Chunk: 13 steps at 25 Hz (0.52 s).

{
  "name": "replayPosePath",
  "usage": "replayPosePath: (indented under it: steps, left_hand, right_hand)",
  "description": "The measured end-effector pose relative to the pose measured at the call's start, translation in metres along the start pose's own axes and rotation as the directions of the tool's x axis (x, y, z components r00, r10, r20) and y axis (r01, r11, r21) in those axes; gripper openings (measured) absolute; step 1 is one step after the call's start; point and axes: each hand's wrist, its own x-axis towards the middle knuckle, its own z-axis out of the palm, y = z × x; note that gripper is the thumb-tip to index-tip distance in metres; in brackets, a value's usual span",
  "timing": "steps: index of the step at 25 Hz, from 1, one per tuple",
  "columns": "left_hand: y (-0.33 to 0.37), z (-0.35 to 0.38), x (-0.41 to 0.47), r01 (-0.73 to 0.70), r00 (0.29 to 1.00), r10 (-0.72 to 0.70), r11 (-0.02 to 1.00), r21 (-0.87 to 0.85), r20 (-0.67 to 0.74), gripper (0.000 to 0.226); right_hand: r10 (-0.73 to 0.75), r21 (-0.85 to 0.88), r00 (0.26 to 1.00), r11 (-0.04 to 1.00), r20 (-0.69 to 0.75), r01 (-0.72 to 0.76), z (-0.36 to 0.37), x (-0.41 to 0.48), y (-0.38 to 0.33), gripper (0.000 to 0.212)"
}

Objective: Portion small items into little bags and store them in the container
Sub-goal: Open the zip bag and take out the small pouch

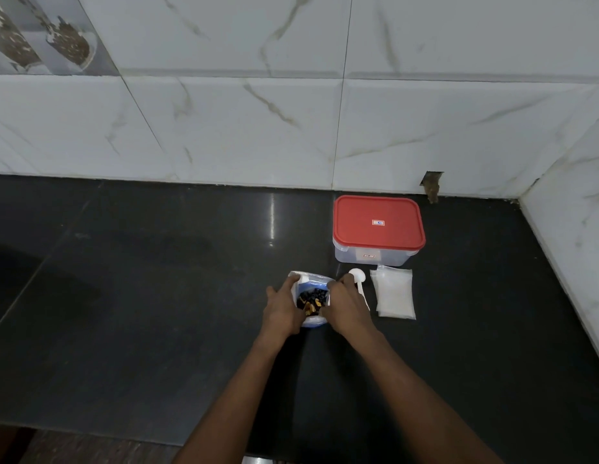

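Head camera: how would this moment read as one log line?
hands: left hand, right hand hold pouch open | container: lidded | scoop: idle

Glossy black stone counter [157, 296]; translucent plastic container [372, 257], smooth red lid [378, 222]; glazed marble-look tiles [224, 128].

There is one view only, so no second view shares any of the scene. It comes from a wide-angle camera worn on the person's head, looking forward and steeply down over the dark table [140, 296] toward the tiled wall [224, 128] behind it. Both forearms enter from the bottom edge and reach away from the lens, so the left hand [282, 308] and right hand [347, 304] sit near the middle of the frame, fairly close. The lens bends straight lines near the borders. A side wall closes the right edge, and the table's near edge seems to show at lower left, though that corner is dim.
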Motion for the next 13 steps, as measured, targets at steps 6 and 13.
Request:
replayPosePath:
  steps: [6, 13]
  left_hand:
    - [-0.0033, 0.0001, -0.0032, -0.078, 0.972, 0.102, 0.989, 0.122, -0.212, 0.045]
    - [-0.0055, -0.0021, -0.0034, -0.107, 0.948, 0.176, 0.961, 0.255, -0.265, 0.033]
  right_hand:
    - [0.062, 0.068, 0.996, 0.996, -0.070, -0.057, 0.0003, -0.0026, -0.0014, 0.029]
    - [0.066, -0.120, 0.988, 0.989, -0.137, -0.083, -0.0030, -0.0044, -0.0038, 0.018]
